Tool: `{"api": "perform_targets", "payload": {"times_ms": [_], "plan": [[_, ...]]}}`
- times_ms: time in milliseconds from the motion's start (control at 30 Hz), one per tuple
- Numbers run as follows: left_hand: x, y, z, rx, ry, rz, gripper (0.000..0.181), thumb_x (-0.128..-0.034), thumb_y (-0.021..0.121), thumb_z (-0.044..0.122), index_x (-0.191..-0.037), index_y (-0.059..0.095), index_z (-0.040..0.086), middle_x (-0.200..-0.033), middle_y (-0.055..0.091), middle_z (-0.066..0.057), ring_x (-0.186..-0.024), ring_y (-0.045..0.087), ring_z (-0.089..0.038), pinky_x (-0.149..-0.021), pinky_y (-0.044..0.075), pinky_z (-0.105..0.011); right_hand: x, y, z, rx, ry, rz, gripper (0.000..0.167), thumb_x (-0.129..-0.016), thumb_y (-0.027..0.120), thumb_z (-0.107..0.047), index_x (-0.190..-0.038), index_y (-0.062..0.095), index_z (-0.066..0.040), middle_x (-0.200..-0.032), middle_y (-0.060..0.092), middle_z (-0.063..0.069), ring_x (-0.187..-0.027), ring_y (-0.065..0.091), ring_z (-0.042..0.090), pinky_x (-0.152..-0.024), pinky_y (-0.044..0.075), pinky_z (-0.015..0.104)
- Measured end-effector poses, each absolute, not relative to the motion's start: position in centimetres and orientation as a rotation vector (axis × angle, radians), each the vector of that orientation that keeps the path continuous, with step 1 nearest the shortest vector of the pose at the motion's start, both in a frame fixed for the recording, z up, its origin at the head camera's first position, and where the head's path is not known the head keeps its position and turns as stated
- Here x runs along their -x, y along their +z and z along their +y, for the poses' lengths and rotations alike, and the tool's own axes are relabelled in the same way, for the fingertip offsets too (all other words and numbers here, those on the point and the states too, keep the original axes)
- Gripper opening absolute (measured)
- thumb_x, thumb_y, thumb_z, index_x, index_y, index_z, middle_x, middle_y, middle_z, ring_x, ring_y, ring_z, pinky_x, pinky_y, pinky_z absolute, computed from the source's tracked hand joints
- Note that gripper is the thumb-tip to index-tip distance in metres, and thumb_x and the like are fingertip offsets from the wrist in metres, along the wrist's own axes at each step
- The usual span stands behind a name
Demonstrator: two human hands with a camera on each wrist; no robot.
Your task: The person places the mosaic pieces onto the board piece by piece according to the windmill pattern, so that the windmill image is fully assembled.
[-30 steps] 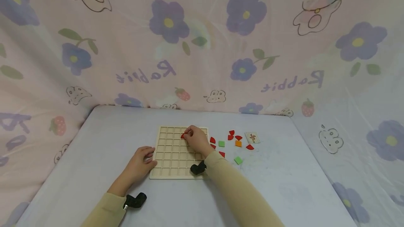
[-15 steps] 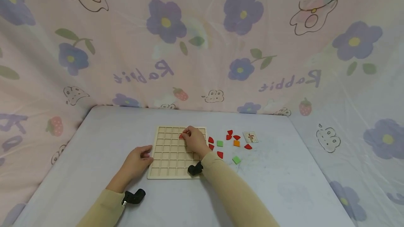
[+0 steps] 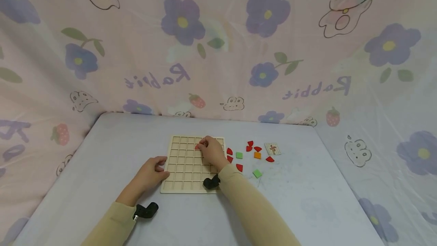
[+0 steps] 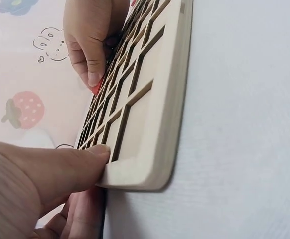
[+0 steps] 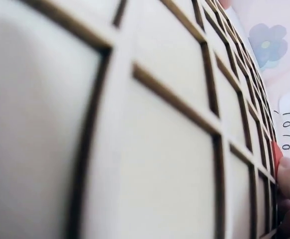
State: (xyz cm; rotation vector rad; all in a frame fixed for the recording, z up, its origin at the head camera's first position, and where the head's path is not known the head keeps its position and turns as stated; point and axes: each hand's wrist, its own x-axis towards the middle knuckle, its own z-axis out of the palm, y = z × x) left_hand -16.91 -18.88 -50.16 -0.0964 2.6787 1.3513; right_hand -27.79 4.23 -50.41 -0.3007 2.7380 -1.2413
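Observation:
A pale wooden grid board [image 3: 181, 162] lies on the table. At its left edge my left hand [image 3: 149, 174] rests with thumb and forefinger spread apart; in the left wrist view the thumb [image 4: 80, 167] touches the rim, and the other fingers are partly hidden. My right hand [image 3: 212, 152] is over the board's upper part. Between its thumb and fingers it pinches a red piece [image 3: 197, 147], which is at a grid square; the fingers hide most of it. The right wrist view shows the red piece [image 5: 276, 152] against the grid at the right edge.
Right of the board lie several red fan-shaped pieces [image 3: 270, 159], two green squares [image 3: 257, 173] and an orange square [image 3: 257, 155]. A small pattern card [image 3: 272, 149] lies beyond them. A patterned curtain [image 3: 218, 48] surrounds the white table [image 3: 307, 200].
The view shifts slightly. My right hand stays at the same part of the board with the red piece, which now looks lower and flatter. The left hand stays at the edge.

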Motion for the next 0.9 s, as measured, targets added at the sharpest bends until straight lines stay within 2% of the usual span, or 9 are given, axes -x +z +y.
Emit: {"api": "perform_targets", "payload": {"times_ms": [900], "plan": [[16.85, -50.56, -19.11, 0.121, 1.391, 2.652, 0.059, -0.0852, 0.073, 0.013, -0.138, 0.049, 0.004, -0.125, 0.053, -0.014, -0.104, 0.054, -0.023, -0.079, 0.047, -0.036, 27.85, -50.81, 4.37, 0.328, -1.258, 2.754, 0.01, -0.096, 0.062, -0.022, -0.104, 0.064, -0.016, -0.081, 0.058, -0.003, -0.07, 0.051, 0.015, -0.063, 0.044, 0.029]]}}
